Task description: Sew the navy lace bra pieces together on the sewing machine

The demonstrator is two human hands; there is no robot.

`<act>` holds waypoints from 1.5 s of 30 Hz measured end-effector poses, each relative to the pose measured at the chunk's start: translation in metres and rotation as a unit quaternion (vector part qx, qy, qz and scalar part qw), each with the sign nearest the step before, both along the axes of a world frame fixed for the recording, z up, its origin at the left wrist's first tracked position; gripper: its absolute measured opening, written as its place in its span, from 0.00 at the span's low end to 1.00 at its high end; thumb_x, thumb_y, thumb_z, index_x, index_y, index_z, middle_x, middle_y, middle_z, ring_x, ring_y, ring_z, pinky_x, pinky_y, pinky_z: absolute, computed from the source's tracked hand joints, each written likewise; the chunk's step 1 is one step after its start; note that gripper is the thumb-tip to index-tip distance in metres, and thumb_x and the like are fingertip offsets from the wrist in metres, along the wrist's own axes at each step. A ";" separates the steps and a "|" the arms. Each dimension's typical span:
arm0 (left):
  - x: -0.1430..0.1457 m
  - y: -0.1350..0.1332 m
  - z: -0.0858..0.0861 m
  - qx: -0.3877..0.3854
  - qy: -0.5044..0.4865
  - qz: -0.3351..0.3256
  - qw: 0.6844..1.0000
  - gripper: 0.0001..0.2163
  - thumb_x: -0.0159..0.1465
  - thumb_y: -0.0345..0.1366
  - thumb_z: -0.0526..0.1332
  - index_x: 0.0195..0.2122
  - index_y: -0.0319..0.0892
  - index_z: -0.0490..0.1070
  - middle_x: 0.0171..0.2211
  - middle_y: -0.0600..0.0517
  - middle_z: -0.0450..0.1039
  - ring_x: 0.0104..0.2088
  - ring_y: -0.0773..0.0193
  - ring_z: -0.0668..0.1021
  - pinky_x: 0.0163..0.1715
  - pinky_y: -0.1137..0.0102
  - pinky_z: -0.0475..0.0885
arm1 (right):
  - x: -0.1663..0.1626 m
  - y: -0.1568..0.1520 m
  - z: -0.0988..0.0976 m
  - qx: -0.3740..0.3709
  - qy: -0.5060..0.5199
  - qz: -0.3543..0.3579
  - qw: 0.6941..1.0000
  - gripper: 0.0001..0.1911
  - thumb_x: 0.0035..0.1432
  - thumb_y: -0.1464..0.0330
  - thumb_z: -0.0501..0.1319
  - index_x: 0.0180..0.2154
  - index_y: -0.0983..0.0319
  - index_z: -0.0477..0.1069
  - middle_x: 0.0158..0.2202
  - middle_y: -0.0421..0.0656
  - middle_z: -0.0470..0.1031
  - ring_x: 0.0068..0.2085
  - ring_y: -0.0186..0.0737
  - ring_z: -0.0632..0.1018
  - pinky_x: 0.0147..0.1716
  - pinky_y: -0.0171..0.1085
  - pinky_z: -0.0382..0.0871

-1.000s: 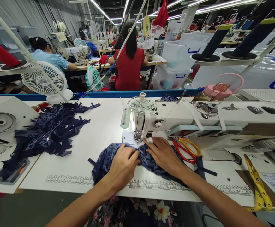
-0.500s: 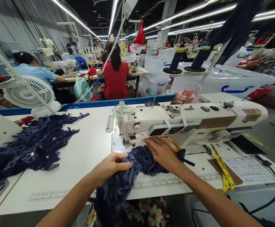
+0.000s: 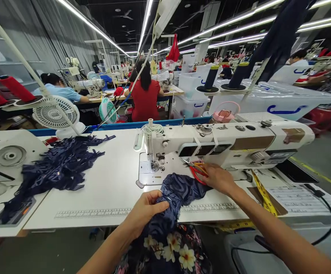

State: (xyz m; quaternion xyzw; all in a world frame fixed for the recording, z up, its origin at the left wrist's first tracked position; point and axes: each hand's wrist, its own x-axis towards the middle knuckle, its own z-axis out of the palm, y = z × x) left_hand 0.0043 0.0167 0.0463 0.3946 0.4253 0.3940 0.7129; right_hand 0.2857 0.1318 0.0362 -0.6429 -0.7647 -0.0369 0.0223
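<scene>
My left hand (image 3: 145, 211) is closed on a piece of navy lace fabric (image 3: 176, 194) at the near edge of the white table (image 3: 108, 186), and the fabric trails down toward my lap. My right hand (image 3: 218, 178) grips red-and-yellow scissors (image 3: 195, 169), whose blades point left toward the needle area. The white sewing machine (image 3: 228, 142) stands just behind both hands, its needle (image 3: 155, 164) left of the scissors.
A heap of navy lace pieces (image 3: 59, 163) lies on the table's left. A small white fan (image 3: 55, 114) stands behind it. A yellow tape measure (image 3: 263, 194) lies at the right. Thread cones (image 3: 211, 78) and plastic bins (image 3: 270, 99) sit behind the machine. Other workers sit farther back.
My left hand pulled the lace back from the needle to the table's edge and bunched it. My right hand left the fabric, moved right and picked up the scissors.
</scene>
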 end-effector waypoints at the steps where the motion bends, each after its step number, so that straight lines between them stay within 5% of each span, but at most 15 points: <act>1: 0.000 -0.003 -0.001 0.005 -0.003 0.004 1.000 0.14 0.53 0.43 0.72 0.33 0.38 0.74 0.30 0.53 0.73 0.30 0.68 0.72 0.34 0.73 0.66 | 0.003 0.000 0.000 0.004 0.006 0.004 1.000 0.11 0.55 0.68 0.60 0.41 0.63 0.73 0.40 0.50 0.78 0.42 0.48 0.78 0.30 0.35 0.65; 8: 0.000 -0.010 0.001 -0.015 -0.011 0.046 0.999 0.15 0.52 0.44 0.72 0.29 0.38 0.72 0.27 0.55 0.70 0.27 0.70 0.70 0.31 0.74 0.64 | 0.028 -0.016 0.010 0.085 0.094 0.134 0.983 0.14 0.55 0.73 0.54 0.43 0.62 0.70 0.43 0.49 0.77 0.40 0.45 0.78 0.34 0.36 0.68; 11: 0.004 -0.006 0.001 -0.036 -0.022 0.070 0.997 0.15 0.50 0.43 0.73 0.28 0.38 0.73 0.26 0.54 0.70 0.27 0.70 0.70 0.30 0.74 0.64 | 0.016 -0.043 0.025 0.099 0.173 0.236 0.951 0.06 0.61 0.66 0.54 0.37 0.60 0.68 0.33 0.45 0.75 0.30 0.39 0.76 0.28 0.34 0.67; 14: 0.009 -0.002 -0.003 -0.039 -0.042 0.072 0.996 0.14 0.52 0.43 0.72 0.31 0.37 0.75 0.29 0.52 0.73 0.29 0.69 0.72 0.32 0.74 0.65 | -0.008 -0.076 0.036 0.091 0.154 0.288 0.941 0.06 0.62 0.63 0.57 0.37 0.59 0.67 0.35 0.45 0.74 0.34 0.40 0.75 0.30 0.34 0.66; 21: 0.015 0.005 -0.009 -0.023 -0.046 0.071 0.996 0.12 0.55 0.41 0.70 0.33 0.38 0.77 0.31 0.52 0.74 0.32 0.67 0.73 0.35 0.73 0.66 | -0.028 -0.091 0.026 0.154 0.100 0.270 0.945 0.03 0.58 0.68 0.56 0.35 0.59 0.67 0.30 0.42 0.72 0.29 0.39 0.73 0.24 0.35 0.58; 45: 0.015 0.013 -0.014 -0.007 -0.013 0.085 0.996 0.10 0.55 0.40 0.69 0.31 0.39 0.74 0.31 0.54 0.71 0.33 0.67 0.70 0.36 0.74 0.65 | -0.030 -0.082 0.014 0.108 0.098 0.286 0.947 0.11 0.63 0.61 0.56 0.30 0.59 0.65 0.25 0.41 0.69 0.21 0.34 0.67 0.20 0.34 0.54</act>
